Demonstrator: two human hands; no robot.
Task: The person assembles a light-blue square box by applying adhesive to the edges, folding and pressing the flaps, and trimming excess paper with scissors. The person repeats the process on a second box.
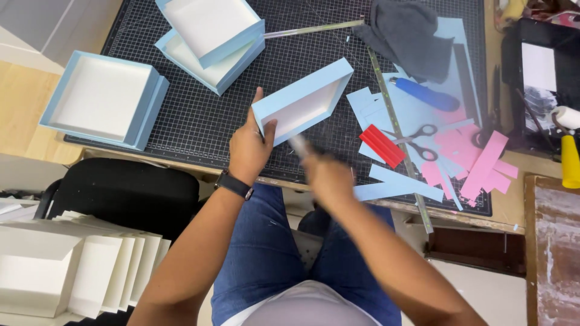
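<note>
The light blue box tray [302,99] is a shallow rectangular piece with pale blue outer walls and a white inside, tilted up on one long edge over the black gridded cutting mat [199,121] near the bench's front edge. The left hand [249,145] grasps its near corner, thumb on the inner face and fingers behind. The right hand [326,175] is blurred just below the tray; its grip is clenched on a thin tool [298,143] whose tip lies at the tray's lower edge, though what kind of tool it is cannot be told.

Two more blue trays [211,36], nested one in the other, sit at the mat's far side, both empty and white inside. Another empty blue tray [103,96] rests at the mat's left edge. To the right lie scissors [417,140], a red strip [382,145], pink paper strips [477,163] and a grey cloth [405,36].
</note>
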